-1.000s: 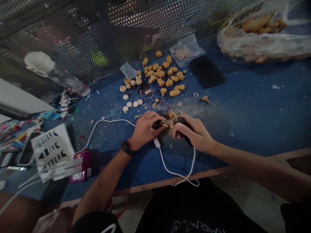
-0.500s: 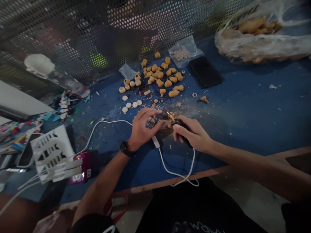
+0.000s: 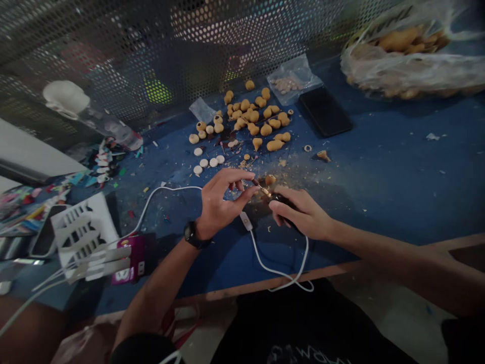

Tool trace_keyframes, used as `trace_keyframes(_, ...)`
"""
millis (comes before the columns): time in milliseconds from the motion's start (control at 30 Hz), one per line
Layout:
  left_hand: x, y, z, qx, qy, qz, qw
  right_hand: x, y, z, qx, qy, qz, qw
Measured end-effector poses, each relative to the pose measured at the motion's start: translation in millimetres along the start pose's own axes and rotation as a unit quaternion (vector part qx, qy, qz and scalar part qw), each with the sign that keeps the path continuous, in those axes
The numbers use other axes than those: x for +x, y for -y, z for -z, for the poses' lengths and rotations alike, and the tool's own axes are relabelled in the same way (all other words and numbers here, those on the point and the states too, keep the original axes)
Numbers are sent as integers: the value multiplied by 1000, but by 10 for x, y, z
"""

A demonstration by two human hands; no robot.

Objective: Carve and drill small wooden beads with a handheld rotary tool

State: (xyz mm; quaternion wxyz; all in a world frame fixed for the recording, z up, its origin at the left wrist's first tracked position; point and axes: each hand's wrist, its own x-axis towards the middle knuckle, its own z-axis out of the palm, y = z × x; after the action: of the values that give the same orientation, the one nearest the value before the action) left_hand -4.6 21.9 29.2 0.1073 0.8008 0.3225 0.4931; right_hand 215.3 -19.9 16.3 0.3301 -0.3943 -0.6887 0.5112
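Nearest, the person's dark shirt [image 3: 303, 328] sits below the wooden edge of the blue tabletop [image 3: 397, 182], where a white cable [image 3: 261, 258] crosses itself in a loop. One end of it runs up to the right hand [image 3: 308, 215], whose fingers are wrapped firmly around a black handheld tool [image 3: 286, 203]; the other meets a white inline control [image 3: 246, 221] beside the left wrist, which wears a black watch [image 3: 191, 234]. The tool lies near the front middle of the table, its thin metal shaft pointing left and away to a dark tip [image 3: 256, 182]. The left hand [image 3: 222, 202] is curled, thumb and forefinger bent to either side of that tip; whether they pinch it, I cannot tell. Just beyond the shaft is a small brown gourd [image 3: 270, 179] amid pale shavings. Farther off, white discs [image 3: 213, 162] lie left of a group of tan gourds [image 3: 275, 145], with a black phone [image 3: 326, 112] to the right. Behind these are a clear bag [image 3: 290, 83] of small pieces and, at the back, a perforated screen [image 3: 132, 50].
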Motion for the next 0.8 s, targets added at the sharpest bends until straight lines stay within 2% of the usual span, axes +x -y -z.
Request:
trace_keyframes(333, -51, -12, -27, -15, -9, 23, 1000, -11, -23, 2, -32, 0, 0, 999)
trace_keyframes(800, -36, -32, 2, -4, -11, 23, 1000, -7, -8, -3, -17, 1, 3, 1000)
